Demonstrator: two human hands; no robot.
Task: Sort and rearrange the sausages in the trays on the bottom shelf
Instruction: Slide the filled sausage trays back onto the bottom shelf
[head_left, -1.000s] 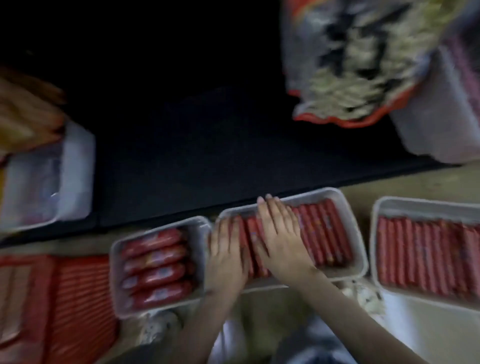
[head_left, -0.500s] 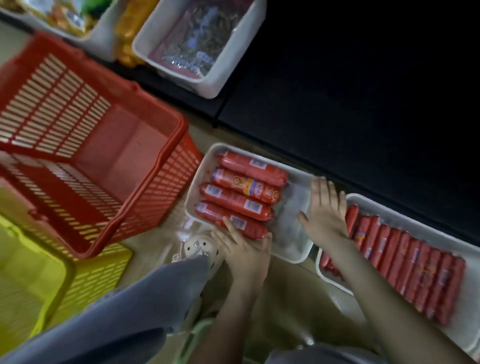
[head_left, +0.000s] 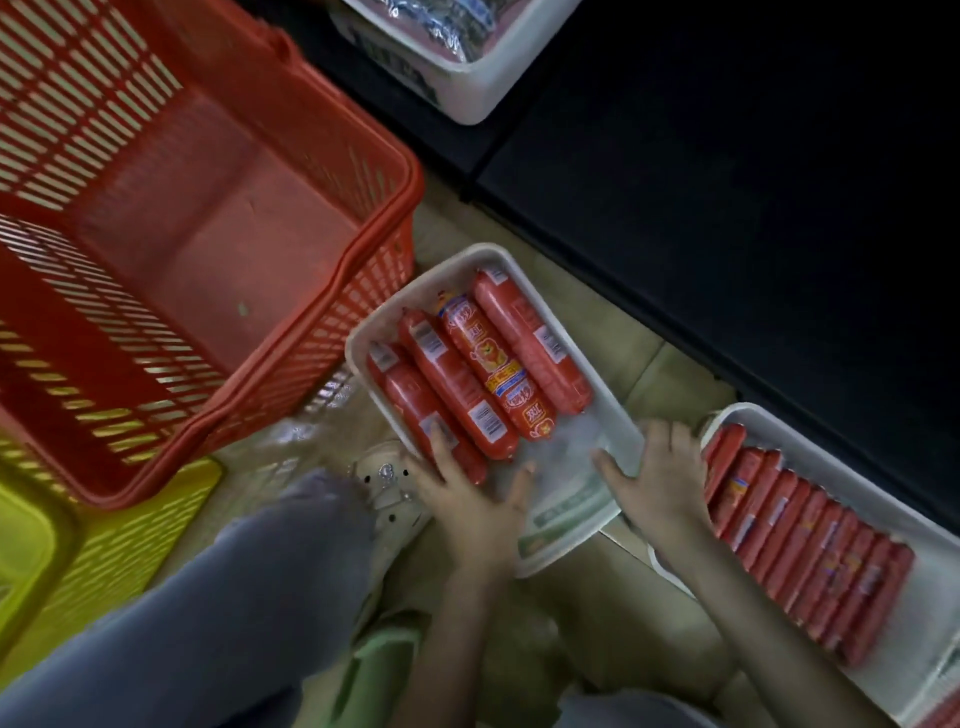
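Note:
A white tray on the floor holds several thick red sausages lying side by side; its near part is bare. My left hand lies at the tray's near edge, fingers laid on the end of the nearest sausage and thumb inside the tray. At the tray's right corner my right hand grips the rim, thumb inside and fingers outside. To the right, a second white tray holds a row of thin red sausages.
A red basket stands left of the tray, stacked on a yellow basket. The dark bottom shelf runs behind both trays, with a white bin on it. My knee and shoe are close to the tray.
Both hands left the thin-sausage tray for the thick-sausage tray. That tray has turned, so its sausages now lie more lengthwise towards me. The view swung left.

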